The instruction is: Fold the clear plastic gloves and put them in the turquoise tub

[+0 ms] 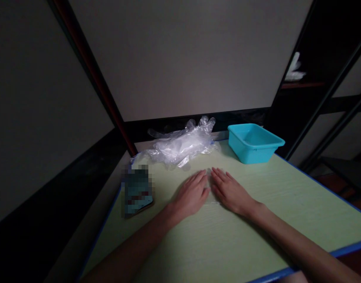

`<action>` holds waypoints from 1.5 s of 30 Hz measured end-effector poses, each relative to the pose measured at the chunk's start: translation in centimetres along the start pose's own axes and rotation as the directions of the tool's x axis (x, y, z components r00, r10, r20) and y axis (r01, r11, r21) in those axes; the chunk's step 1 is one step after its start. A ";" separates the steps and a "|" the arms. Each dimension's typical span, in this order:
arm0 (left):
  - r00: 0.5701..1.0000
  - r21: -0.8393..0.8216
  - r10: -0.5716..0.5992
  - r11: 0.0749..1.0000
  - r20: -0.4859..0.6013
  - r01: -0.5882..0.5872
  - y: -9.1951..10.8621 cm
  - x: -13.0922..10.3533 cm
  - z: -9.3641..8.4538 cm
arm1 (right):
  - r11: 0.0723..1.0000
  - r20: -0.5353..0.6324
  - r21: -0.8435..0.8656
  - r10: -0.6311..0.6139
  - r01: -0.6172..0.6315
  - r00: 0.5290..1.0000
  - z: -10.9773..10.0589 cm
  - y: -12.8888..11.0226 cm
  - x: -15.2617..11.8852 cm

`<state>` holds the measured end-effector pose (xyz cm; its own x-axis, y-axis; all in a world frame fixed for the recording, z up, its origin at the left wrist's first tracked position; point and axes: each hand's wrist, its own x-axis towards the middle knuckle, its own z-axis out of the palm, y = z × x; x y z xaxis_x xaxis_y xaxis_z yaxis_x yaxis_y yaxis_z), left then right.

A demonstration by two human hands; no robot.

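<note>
1. A phone (137, 191), blurred beyond detail, is being seen lying flat near the table's left edge, at about nine o'clock from the hands and just apart from the left hand.
2. A heap of clear plastic gloves (180, 145) is being seen lying at the far side of the table, at about eleven to twelve o'clock from the hands and well beyond the fingertips.
3. The left hand (191, 194) is being laid palm down on the green table (257, 232), fingers stretched out toward twelve o'clock; nothing is being grasped, and the hand is being kept flat and released.
4. A thin, clear sheet of plastic (211, 188) is being faintly seen on the table under and between the two hands; its edges are hard to make out, so it cannot be told how far it is reaching.
5. The right hand (231, 192) is being laid palm down just beside the left, fingers spread flat and pointing toward eleven o'clock; nothing is being clenched in it.
6. A turquoise tub (254, 142) is being seen standing upright at the far right of the table, at about one o'clock from the hands and well apart from them.
</note>
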<state>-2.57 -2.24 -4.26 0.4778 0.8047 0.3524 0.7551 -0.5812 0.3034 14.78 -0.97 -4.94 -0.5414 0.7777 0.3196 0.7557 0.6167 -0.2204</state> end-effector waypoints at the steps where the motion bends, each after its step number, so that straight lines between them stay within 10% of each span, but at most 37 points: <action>1: 0.998 0.032 0.030 0.999 0.051 -0.031 0.2 -0.1 0.0 | 0.999 0.034 -0.039 -0.015 0.017 0.999 0.2 -0.3 -0.3; 7: 0.973 0.146 0.058 0.985 0.224 -0.092 -0.5 -0.7 -0.3 | 0.994 0.073 -0.106 -0.021 0.029 0.997 0.7 0.1 -0.9; 22: 0.983 0.009 -0.017 1.000 0.183 0.015 -4.0 -1.9 -2.1 | 0.999 0.074 -0.045 -0.003 0.006 0.997 -0.7 2.7 -3.0; 32: 0.968 -0.115 0.181 0.980 0.175 -0.162 -3.1 -2.0 -2.7 | 0.906 0.091 0.166 -0.408 0.390 0.909 -3.3 1.7 -3.3; 45: 0.964 -0.103 0.168 0.983 0.206 -0.149 -3.1 -2.0 -2.7 | 0.903 0.065 0.026 -0.430 0.429 0.900 -3.9 2.5 -3.6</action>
<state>-7.05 -2.40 -3.56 0.6799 0.7030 0.2087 0.6247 -0.7043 0.3373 20.03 -2.76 -3.09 -0.8366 0.4428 0.3226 0.4400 0.8939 -0.0860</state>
